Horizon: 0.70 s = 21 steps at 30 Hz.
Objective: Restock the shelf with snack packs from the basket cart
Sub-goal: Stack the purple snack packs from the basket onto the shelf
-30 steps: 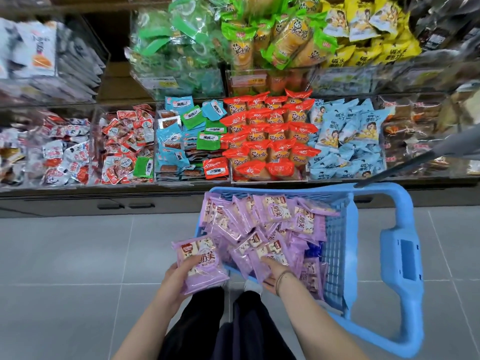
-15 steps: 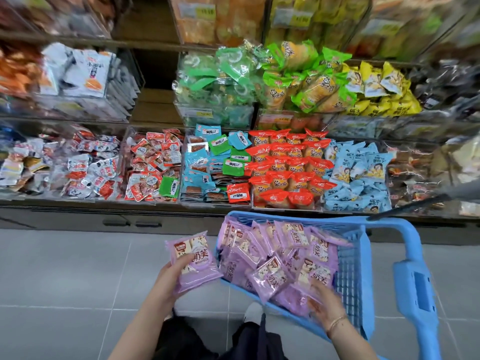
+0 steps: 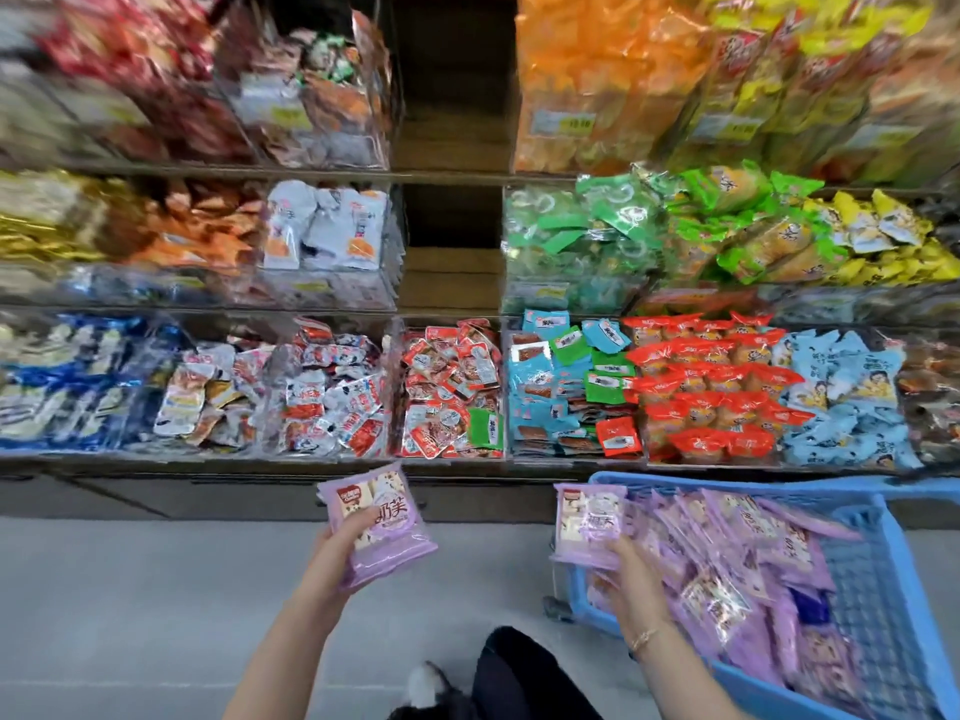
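Both hands out ahead: our left hand (image 3: pixel 336 556) curled its fingers round a purple plastic snack pack (image 3: pixel 384 519); our right hand (image 3: pixel 632 582) pinched another purple pack (image 3: pixel 589 517) over the blue plastic basket cart (image 3: pixel 779 484).

Grey tiled floor (image 3: pixel 130 589); dark base cabinet (image 3: pixel 156 496); wooden back panel (image 3: pixel 449 148).

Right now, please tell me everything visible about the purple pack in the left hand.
The purple pack is a flat, glossy plastic pouch, lilac with a clear window showing pale square pieces, a red logo at its top left and large characters. It looks sealed, tilted, held in the air before the shelf base. Only the left hand touches it, thumb across the front.
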Each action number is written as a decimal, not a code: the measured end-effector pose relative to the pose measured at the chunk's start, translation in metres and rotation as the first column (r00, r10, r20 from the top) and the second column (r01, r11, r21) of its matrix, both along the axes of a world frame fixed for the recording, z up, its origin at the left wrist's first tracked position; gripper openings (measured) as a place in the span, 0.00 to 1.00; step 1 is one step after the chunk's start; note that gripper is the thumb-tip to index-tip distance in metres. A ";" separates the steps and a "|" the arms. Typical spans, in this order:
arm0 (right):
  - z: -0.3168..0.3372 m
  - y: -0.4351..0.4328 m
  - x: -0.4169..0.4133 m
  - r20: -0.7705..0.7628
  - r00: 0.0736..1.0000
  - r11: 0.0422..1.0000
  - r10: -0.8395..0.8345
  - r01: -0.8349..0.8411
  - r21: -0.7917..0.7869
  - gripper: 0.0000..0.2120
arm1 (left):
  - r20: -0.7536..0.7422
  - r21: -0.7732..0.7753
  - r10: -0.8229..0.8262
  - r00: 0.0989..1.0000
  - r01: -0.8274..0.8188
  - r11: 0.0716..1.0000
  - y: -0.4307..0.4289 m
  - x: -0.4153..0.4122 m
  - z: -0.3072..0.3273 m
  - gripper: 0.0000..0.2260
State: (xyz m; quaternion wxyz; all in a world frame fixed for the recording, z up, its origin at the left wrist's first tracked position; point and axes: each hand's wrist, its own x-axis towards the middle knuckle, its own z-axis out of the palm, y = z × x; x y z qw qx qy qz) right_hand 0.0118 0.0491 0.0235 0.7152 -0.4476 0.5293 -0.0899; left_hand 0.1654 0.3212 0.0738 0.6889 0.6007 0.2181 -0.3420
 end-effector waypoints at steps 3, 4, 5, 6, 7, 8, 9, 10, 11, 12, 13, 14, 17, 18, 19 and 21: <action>0.013 0.016 0.041 0.051 0.998 0.998 0.041 -0.043 0.043 0.07 | 0.021 -0.024 0.034 0.999 -0.034 0.999 0.016 0.025 0.010 0.17; 0.017 0.018 0.054 0.064 0.996 0.997 0.057 -0.061 0.056 0.07 | 0.029 -0.031 0.045 0.999 -0.045 0.999 0.018 0.034 0.012 0.16; 0.020 0.018 0.067 0.075 0.995 0.995 0.072 -0.077 0.063 0.06 | 0.035 -0.033 0.057 0.998 -0.056 0.998 0.020 0.043 0.012 0.16; 0.023 0.018 0.080 0.084 0.993 0.994 0.085 -0.090 0.064 0.06 | 0.034 -0.031 0.072 0.997 -0.071 0.997 0.021 0.053 0.012 0.16; 0.026 0.016 0.095 0.099 0.991 0.993 0.093 -0.100 0.066 0.07 | 0.030 -0.031 0.091 0.995 -0.090 0.995 0.021 0.063 0.013 0.17; 0.028 0.014 0.110 0.113 0.989 0.992 0.098 -0.106 0.072 0.07 | 0.025 -0.035 0.108 0.994 -0.107 0.994 0.021 0.074 0.014 0.18; 0.029 0.011 0.125 0.122 0.987 0.990 0.107 -0.117 0.079 0.08 | 0.027 -0.036 0.116 0.993 -0.115 0.993 0.020 0.086 0.014 0.18; 0.029 0.009 0.140 0.126 0.985 0.988 0.121 -0.132 0.079 0.08 | 0.037 -0.031 0.123 0.992 -0.122 0.992 0.018 0.097 0.014 0.17; 0.029 0.007 0.156 0.130 0.982 0.986 0.139 -0.150 0.075 0.08 | 0.051 -0.029 0.130 0.990 -0.129 0.991 0.016 0.109 0.014 0.16; 0.029 0.004 0.172 0.136 0.977 0.983 0.162 -0.172 0.068 0.08 | 0.064 -0.032 0.134 0.989 -0.132 0.991 0.013 0.121 0.017 0.16; 0.029 0.001 0.188 0.144 0.972 0.979 0.185 -0.195 0.061 0.08 | 0.076 -0.042 0.132 0.988 -0.129 0.991 0.010 0.135 0.020 0.18; 0.029 -0.002 0.205 0.153 0.966 0.975 0.207 -0.217 0.053 0.09 | 0.086 -0.044 0.129 0.988 -0.125 0.991 0.006 0.149 0.024 0.21; 0.035 -0.012 0.255 0.202 0.939 0.957 0.279 -0.289 0.021 0.11 | 0.140 -0.021 0.119 0.983 -0.117 0.993 -0.009 0.190 0.029 0.24; 0.038 -0.016 0.273 0.233 0.924 0.949 0.303 -0.314 0.011 0.12 | 0.163 -0.028 0.110 0.980 -0.107 0.994 -0.016 0.203 0.033 0.22; 0.042 -0.019 0.292 0.263 0.908 0.941 0.327 -0.339 0.001 0.11 | 0.182 -0.041 0.103 0.978 -0.097 0.994 -0.022 0.215 0.034 0.22; 0.056 -0.025 0.327 0.289 0.885 0.927 0.365 -0.373 -0.027 0.10 | 0.201 -0.065 0.127 0.971 -0.116 0.991 -0.032 0.236 0.033 0.19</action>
